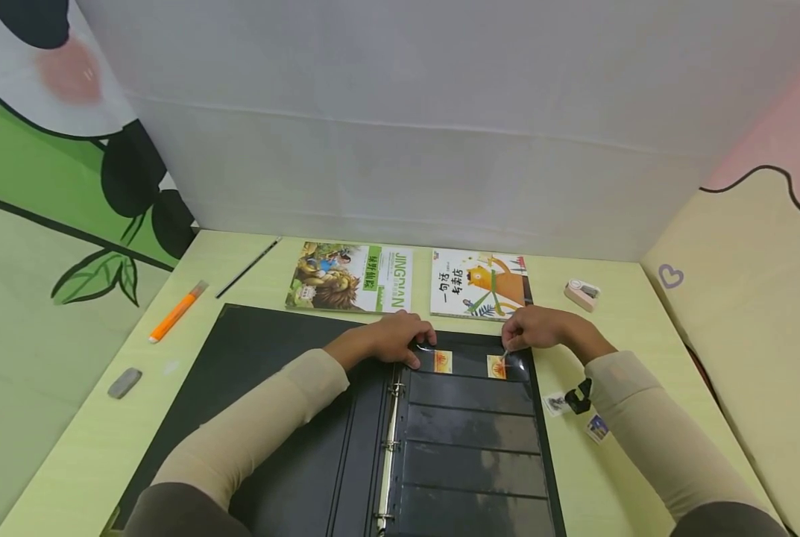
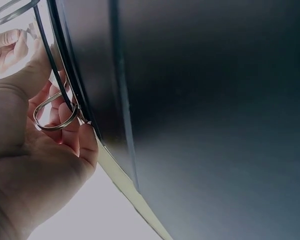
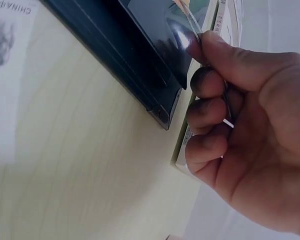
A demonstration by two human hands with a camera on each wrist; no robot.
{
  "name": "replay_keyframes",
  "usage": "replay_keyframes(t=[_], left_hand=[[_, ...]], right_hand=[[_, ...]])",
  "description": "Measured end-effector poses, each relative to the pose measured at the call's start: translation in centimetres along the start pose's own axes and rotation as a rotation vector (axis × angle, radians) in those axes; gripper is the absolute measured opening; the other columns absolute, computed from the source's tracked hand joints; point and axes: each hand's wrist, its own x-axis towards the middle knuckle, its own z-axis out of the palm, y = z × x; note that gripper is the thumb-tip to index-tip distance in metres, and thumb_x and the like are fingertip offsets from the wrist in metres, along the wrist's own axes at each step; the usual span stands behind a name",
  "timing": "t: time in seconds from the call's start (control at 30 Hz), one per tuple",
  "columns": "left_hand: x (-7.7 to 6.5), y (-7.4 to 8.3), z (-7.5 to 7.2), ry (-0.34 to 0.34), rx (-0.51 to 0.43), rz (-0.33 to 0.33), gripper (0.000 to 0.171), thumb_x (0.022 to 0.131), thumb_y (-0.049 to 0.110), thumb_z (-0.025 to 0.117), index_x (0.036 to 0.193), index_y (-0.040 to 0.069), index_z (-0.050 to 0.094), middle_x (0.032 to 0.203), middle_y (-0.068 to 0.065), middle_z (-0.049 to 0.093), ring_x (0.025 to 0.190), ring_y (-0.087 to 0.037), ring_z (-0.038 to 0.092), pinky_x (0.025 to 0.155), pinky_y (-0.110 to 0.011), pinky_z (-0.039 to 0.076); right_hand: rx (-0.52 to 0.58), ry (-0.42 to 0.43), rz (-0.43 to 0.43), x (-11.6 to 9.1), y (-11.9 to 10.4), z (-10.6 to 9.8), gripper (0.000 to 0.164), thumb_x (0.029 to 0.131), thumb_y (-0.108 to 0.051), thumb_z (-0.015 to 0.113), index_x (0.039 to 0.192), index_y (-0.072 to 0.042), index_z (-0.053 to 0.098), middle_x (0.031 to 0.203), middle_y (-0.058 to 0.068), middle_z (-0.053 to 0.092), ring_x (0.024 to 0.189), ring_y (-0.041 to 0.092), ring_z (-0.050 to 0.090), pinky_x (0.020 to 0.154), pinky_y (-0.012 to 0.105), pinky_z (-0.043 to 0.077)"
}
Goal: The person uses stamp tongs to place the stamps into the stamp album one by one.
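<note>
The right hand (image 1: 540, 328) pinches tweezers (image 3: 192, 22) reaching to the stamp (image 1: 496, 367) just left and nearside of it; the left hand's (image 1: 389, 340) hold, farther off, I cannot tell.

- Binder (image 1: 299, 447): its near edge runs out of the head view's bottom; the left sleeve (image 1: 259, 425) hides part of it. Its dark surface is blurred in the left wrist view.
- Tweezers (image 3: 192, 21): partly hidden in the right fingers (image 3: 206, 112); the tips are cut off at the right wrist view's top.
- Pocketed stamps (image 1: 443, 362): print too small to read; the tweezers cover a little of the right one.
- Grey stamp (image 3: 5, 75): cut by the left edge, picture blurred.
- Blue stamp (image 1: 597, 428): design too small to tell.
- Right book (image 1: 473, 287): one corner hidden behind the right fingers.
- Left book (image 1: 373, 280): smallest lettering illegible.
- Bench (image 1: 57, 447): near edge out of frame.
</note>
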Motion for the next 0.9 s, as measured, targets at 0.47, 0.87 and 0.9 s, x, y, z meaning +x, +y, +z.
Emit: replay_keyframes(t=[0.47, 0.87, 0.9], left_hand=[[-1.5, 2.8, -0.4, 0.059, 0.241, -0.077, 0.054, 0.085, 0.042, 0.071, 0.132, 0.024, 0.052, 0.130, -0.003, 0.052, 0.119, -0.024, 0.047, 0.102, -0.048, 0.037], [-4.5, 5.4, 0.8, 0.034, 0.310, -0.074, 0.056, 0.077, 0.057, 0.070, 0.119, 0.022, 0.058, 0.117, 0.001, 0.058, 0.106, -0.020, 0.050, 0.090, -0.042, 0.036], [-4.6, 5.5, 1.0, 0.035, 0.319, -0.081, 0.057, 0.076, 0.059, 0.070, 0.118, 0.022, 0.059, 0.116, 0.001, 0.058, 0.104, -0.020, 0.049, 0.088, -0.041, 0.035]], right_hand=[[0.095, 0.344, 0.056, -5.0, 3.3, 0.1, 0.022, 0.100, -0.023, 0.050, 0.106, -0.010, 0.066, 0.083, 0.007, 0.061, 0.061, 0.010, 0.042, 0.063, 0.028, 0.037], [0.156, 0.414, 0.209, -10.0, 5.5, 1.5, 0.029, 0.100, -0.031, 0.050, 0.105, -0.006, 0.065, 0.084, 0.009, 0.064, 0.068, 0.016, 0.053, 0.061, 0.027, 0.043], [0.158, 0.415, 0.222, -10.4, 5.6, 1.7, 0.029, 0.100, -0.031, 0.050, 0.104, -0.006, 0.065, 0.083, 0.009, 0.063, 0.067, 0.016, 0.053, 0.061, 0.027, 0.042]])
